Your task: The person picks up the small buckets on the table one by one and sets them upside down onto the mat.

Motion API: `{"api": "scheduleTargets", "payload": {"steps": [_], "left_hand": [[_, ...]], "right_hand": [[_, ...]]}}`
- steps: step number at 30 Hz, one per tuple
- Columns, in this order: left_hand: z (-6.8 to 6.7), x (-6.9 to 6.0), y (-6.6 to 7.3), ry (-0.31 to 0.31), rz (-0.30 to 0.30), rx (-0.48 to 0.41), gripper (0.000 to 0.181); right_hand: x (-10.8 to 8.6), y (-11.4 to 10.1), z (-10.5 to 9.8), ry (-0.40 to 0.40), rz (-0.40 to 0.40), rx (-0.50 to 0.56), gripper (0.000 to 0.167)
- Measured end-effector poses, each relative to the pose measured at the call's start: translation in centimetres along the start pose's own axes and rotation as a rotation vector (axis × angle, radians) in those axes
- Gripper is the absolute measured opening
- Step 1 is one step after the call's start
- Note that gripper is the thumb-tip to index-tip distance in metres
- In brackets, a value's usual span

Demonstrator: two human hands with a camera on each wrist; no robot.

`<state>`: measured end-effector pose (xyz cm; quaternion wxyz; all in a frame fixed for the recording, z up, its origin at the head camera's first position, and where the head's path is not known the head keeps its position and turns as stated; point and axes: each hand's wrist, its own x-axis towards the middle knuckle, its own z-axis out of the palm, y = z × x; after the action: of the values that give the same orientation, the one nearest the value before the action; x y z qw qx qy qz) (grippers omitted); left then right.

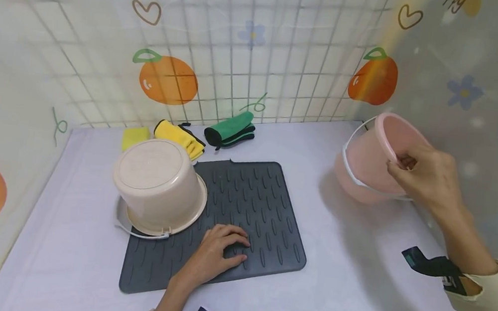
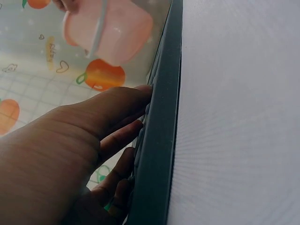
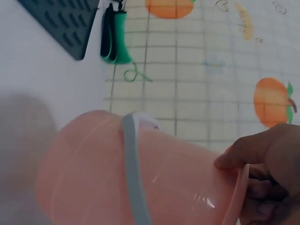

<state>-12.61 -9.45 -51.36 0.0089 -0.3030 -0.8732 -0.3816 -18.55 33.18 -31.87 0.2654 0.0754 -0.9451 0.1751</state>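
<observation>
Right hand (image 1: pixel 433 176) is gripping the pink bucket (image 1: pixel 361 161) at right of frame; fingers are clamping on its rim (image 1: pixel 382 138). Bucket is tilting: mouth is pointing upper right, base lower left, long axis running between those. Can't tell if the base is touching the surface (image 1: pixel 317 292). White handle (image 1: pixel 346 163) is looping across the outer wall. Left hand (image 1: pixel 217 252) is resting on the mat (image 1: pixel 267 202), bottom centre; fingers are bending loosely, thumb standing apart. Mat's long axis is running left-right, rising slightly rightward. Beige bucket (image 1: pixel 163 202) is sitting upside down at left, overlapping the mat.
</observation>
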Motion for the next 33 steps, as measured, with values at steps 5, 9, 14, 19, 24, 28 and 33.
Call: {"api": "scheduleTargets", "payload": {"steps": [5, 9, 14, 19, 24, 28, 33], "left_hand": [[0.0, 0.0, 0.1, -0.002, -0.004, -0.006, 0.024], [0.0, 0.0, 0.1, -0.009, -0.017, -0.016, 0.024], [-0.1, 0.0, 0.0, -0.009, -0.007, -0.017, 0.024], [0.0, 0.0, 0.0, -0.008, -0.001, -0.014, 0.024], [0.0, 0.0, 0.1, -0.01, -0.004, -0.013, 0.023], [-0.1, -0.2, 0.2, -0.009, -0.011, -0.008, 0.024], [-0.1, -0.1, 0.2, -0.01, -0.011, 0.002, 0.024]], "right_hand": [[0.0, -1.8, -0.3, 0.02, 0.012, 0.063, 0.013], [0.0, -2.9, -0.3, 0.033, -0.006, 0.114, 0.016], [-0.1, -4.0, -0.1, 0.044, 0.004, 0.173, 0.019], [-0.3, -5.0, 0.5, 0.051, 0.061, 0.248, 0.019], [-0.6, -5.8, 1.4, 0.04, 0.109, 0.34, 0.024], [-0.8, -6.4, 2.1, 0.028, 0.148, 0.413, 0.025], [-0.9, -6.9, 3.0, 0.032, 0.186, 0.483, 0.027]]}}
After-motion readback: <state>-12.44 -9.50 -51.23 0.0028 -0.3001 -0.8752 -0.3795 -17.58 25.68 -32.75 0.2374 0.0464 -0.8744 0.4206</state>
